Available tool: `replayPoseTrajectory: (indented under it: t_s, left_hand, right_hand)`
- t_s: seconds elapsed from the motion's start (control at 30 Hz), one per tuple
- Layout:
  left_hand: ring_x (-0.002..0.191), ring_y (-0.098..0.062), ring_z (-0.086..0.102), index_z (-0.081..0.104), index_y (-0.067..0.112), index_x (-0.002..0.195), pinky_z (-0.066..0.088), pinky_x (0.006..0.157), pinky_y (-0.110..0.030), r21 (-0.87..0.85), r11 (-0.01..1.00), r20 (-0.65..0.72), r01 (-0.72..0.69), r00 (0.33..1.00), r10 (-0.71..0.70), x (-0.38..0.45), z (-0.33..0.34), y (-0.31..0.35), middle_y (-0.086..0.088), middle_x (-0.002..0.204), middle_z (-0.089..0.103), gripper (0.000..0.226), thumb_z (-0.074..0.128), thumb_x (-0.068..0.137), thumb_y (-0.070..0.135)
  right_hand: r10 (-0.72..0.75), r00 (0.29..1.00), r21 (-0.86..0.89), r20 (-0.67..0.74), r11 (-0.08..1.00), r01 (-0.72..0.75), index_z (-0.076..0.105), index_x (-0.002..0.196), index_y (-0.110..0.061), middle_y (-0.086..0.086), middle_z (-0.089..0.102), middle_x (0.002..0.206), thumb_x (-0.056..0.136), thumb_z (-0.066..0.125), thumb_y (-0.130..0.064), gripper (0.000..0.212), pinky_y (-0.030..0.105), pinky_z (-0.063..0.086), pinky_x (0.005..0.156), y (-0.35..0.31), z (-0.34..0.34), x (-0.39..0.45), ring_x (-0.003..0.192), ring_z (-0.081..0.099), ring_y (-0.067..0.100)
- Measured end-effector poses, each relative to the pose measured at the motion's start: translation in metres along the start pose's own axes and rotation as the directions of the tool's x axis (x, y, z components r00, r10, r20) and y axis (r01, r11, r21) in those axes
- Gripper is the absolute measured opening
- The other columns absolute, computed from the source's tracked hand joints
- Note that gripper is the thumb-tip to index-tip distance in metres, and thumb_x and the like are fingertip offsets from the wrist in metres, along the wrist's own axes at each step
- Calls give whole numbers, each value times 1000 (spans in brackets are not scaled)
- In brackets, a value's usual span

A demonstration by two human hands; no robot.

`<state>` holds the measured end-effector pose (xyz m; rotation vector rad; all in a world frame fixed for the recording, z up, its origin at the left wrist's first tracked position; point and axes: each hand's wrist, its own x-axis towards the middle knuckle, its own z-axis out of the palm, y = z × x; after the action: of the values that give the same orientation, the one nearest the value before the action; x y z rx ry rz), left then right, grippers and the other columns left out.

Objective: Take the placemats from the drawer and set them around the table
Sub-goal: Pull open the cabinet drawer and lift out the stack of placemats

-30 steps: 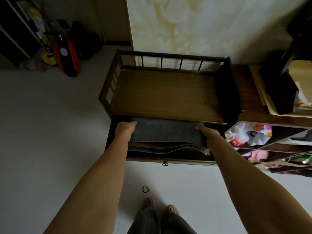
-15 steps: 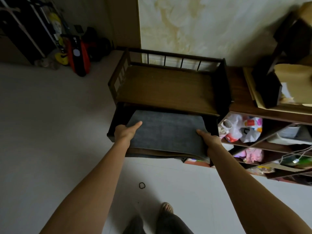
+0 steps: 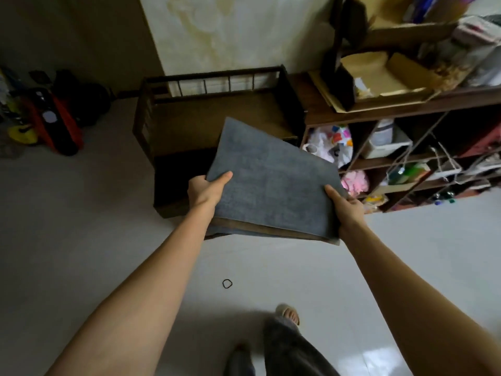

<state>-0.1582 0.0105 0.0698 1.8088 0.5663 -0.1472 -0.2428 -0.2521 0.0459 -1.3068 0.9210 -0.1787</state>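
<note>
Gripping the stack of placemats (image 3: 271, 183) by its side edges, left hand (image 3: 206, 189) and right hand (image 3: 345, 210) keep each grip clamped, thumbs on top, above the pale floor (image 3: 81, 240) before the open drawer (image 3: 179, 183).

Both your bare arms reach forward, nearly straight. Your left hand (image 3: 207, 189) grips the left edge of the stack of flat grey fabric placemats (image 3: 271, 185), thumb on top, fingers hidden beneath. Your right hand (image 3: 345, 210) grips the right edge likewise, thumb lying on top.
</note>
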Motion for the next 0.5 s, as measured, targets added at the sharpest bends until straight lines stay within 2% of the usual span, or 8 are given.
replayPoseTrajectory:
  t_s: [0.13,0.3,0.5]
  left_hand:
    - [94,-22,66,70,10,105,55,81,-34,-5,994,108,-110,988,110,-40,48,15,-5,107,70,47,80,72,42]
    - [88,-21,68,72,10,102,58,81,-37,-18,979,224,-202,954,201,-102,124,41,-4,99,72,48,81,69,43]
    - [85,-21,66,71,7,102,50,72,-29,-39,954,407,-298,867,288,-209,257,47,-3,95,70,45,81,70,37]
  right_hand:
    - [-62,995,102,-84,992,71,62,106,-13,3,69,97,79,74,-33,35,36,54,82,-6,-71,-19,86,66,18]
    - [-159,966,209,-202,957,201,59,118,-12,7,70,107,78,74,-34,48,35,56,77,-26,-169,-29,89,68,19]
    - [-195,902,219,-384,930,295,65,102,-21,4,71,103,79,73,-37,29,40,57,81,-26,-329,-43,90,68,20]
